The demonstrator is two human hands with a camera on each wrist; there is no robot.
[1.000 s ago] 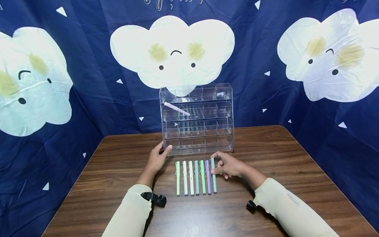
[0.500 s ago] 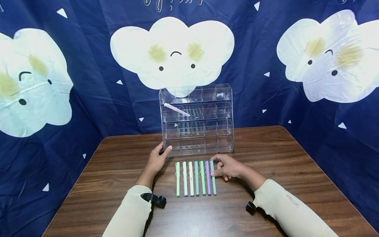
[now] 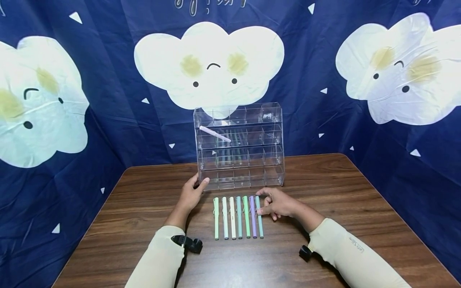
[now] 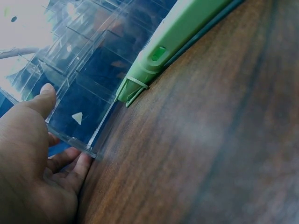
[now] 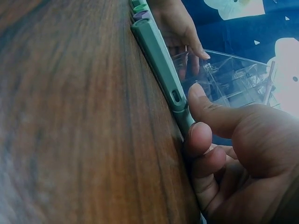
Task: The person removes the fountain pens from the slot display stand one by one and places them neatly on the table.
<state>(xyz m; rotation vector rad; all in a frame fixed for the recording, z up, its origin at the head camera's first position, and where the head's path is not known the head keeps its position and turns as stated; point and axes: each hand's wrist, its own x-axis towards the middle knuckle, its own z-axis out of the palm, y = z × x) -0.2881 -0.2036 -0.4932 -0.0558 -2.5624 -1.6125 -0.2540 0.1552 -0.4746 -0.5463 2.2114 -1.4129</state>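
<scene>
In the head view, my left hand (image 3: 191, 194) holds the lower left corner of a clear tiered rack (image 3: 241, 182), thumb at the front. The left wrist view shows its other fingers at the rack's edge. My right hand (image 3: 280, 201) pinches the cap end of a teal capped pen (image 3: 260, 226) lying at the right end of a row. To its left lie a purple pen (image 3: 253, 218), a bright green pen (image 3: 246, 218), another teal pen (image 3: 239, 218), a cream pen (image 3: 232, 218), a white pen (image 3: 225, 218) and a pale green pen (image 3: 216, 218).
A pale pink pen (image 3: 215, 133) lies slanted across the rack's second tier from the top. Everything stands on a brown wooden table (image 3: 151, 208). Behind and beside it hangs a dark blue cloth (image 3: 309, 120) printed with white clouds.
My right hand has brought the rightmost teal pen slightly toward me, so its ends are now about level with the neighbouring pens. My left hand has stayed on the rack.
</scene>
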